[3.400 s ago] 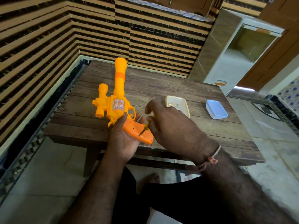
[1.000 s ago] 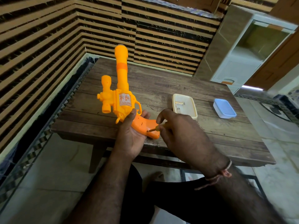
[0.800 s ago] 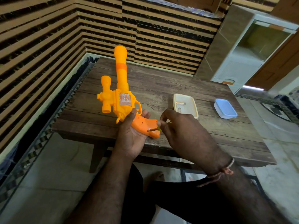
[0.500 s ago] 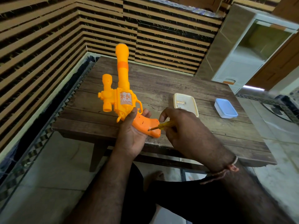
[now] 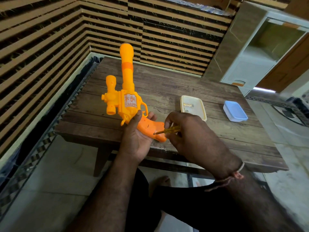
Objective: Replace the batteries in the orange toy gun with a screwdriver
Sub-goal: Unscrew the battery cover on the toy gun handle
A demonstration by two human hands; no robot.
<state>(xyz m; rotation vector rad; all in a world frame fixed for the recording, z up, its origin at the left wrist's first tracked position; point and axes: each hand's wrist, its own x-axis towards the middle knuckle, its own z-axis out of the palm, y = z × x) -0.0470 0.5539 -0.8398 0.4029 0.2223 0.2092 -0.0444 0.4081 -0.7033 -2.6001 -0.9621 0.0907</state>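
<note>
Seen from the head camera, the orange plastic toy gun [image 5: 128, 101] is held above the near edge of the brown wooden plank table [image 5: 167, 84], barrel pointing away. Its darker orange grip is cradled in the left hand [image 5: 136, 139], thumb curled over the body. A small yellow-handled screwdriver [image 5: 167, 130] is pinched in the curled fingers of the right hand [image 5: 192, 139], its tip set against the grip's side. Beyond the hands, a shallow cream plastic tray [image 5: 193, 107] and a blue lidded plastic box [image 5: 235, 111] are rested on the table.
</note>
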